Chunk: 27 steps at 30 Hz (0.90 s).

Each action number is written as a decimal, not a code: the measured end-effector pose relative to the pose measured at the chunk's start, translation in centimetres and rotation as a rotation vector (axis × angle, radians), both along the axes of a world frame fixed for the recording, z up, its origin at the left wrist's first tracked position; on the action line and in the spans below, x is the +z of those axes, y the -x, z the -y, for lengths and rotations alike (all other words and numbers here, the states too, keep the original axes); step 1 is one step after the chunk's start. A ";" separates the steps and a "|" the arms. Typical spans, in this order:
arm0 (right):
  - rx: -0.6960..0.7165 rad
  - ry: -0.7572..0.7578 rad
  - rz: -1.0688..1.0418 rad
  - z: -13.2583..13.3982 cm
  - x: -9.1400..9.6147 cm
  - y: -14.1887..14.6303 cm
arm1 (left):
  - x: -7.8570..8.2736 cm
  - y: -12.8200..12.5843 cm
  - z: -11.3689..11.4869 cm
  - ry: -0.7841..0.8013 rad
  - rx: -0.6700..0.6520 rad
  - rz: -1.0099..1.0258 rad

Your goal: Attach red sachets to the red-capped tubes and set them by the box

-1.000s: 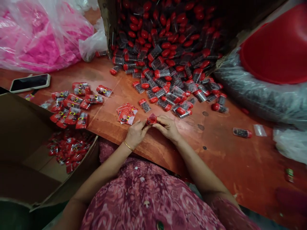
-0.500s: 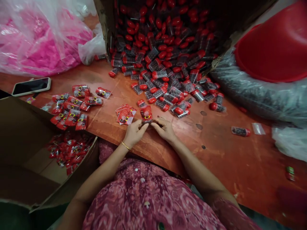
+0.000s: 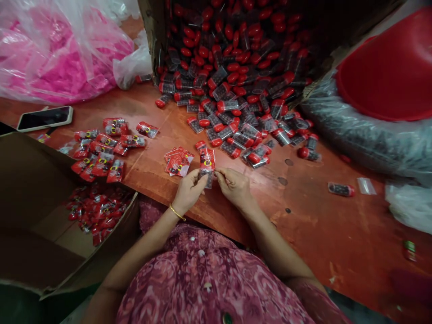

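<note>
Between my hands, at the table's near edge, stands a small clear packet with a red printed card (image 3: 207, 158); its lower part is see-through and dark inside. My left hand (image 3: 188, 191) grips it low, thumb across the front. On the other side my right hand (image 3: 235, 188) is closed, thumb and finger pinching at the packet's right edge. A fanned stack of red printed cards (image 3: 177, 161) lies just left of it. Behind the packet a red cap (image 3: 200, 145) shows, partly covered. Finished-looking red packets (image 3: 103, 164) lie in a loose group farther left.
Red-capped clear tubes (image 3: 236, 117) spill from a tipped carton (image 3: 148, 36) at the back. An open box (image 3: 101, 252) holding red packets stands at lower left. Around the table are a phone (image 3: 45, 119), pink-filled bag (image 3: 67, 58), red tub (image 3: 388, 67) and lone tube (image 3: 341, 189).
The packet has come more upright and its clear lower part now shows below the card. My right hand has turned, fingers curled closer at its edge. The view has shifted slightly.
</note>
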State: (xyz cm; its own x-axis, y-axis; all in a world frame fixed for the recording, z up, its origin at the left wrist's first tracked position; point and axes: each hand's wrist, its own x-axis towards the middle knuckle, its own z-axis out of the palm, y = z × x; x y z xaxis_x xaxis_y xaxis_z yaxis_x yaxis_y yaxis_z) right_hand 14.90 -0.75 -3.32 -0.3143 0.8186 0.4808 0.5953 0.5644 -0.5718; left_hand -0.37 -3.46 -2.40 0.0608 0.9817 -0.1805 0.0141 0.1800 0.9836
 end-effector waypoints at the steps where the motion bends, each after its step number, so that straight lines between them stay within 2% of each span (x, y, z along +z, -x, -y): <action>1: 0.000 -0.033 0.034 0.0 0.1 0.0 | 0.1 0.1 0.0 -0.010 -0.002 -0.030; 4: 0.017 -0.096 0.118 0.1 0.4 -0.1 | 0.5 0.2 0.2 -0.012 -0.009 -0.113; 7: 0.043 -0.081 0.167 0.2 0.6 -0.1 | 0.9 0.3 0.3 -0.004 -0.002 -0.200; 10: 0.055 -0.067 0.204 0.3 0.8 -0.2 | 1.5 0.2 0.5 -0.063 0.003 -0.344; 15: 0.043 -0.131 0.360 0.5 1.1 -0.2 | 2.3 -0.2 0.8 -0.124 0.016 -0.542; 21: 0.105 -0.282 0.469 -0.2 0.9 0.1 | 2.3 -0.4 0.8 -0.105 0.029 -0.560; 27: 0.205 -0.237 0.335 -1.4 0.9 -0.4 | 0.8 -1.1 1.5 -0.049 0.084 -0.367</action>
State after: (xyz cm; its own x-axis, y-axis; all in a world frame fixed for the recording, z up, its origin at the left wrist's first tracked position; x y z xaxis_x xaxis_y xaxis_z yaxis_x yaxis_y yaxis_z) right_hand 15.32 0.61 -2.44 -0.6285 0.6027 0.4916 0.5874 0.7821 -0.2078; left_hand 0.74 -4.95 -1.65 -0.0803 0.9885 -0.1278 0.3539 0.1482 0.9235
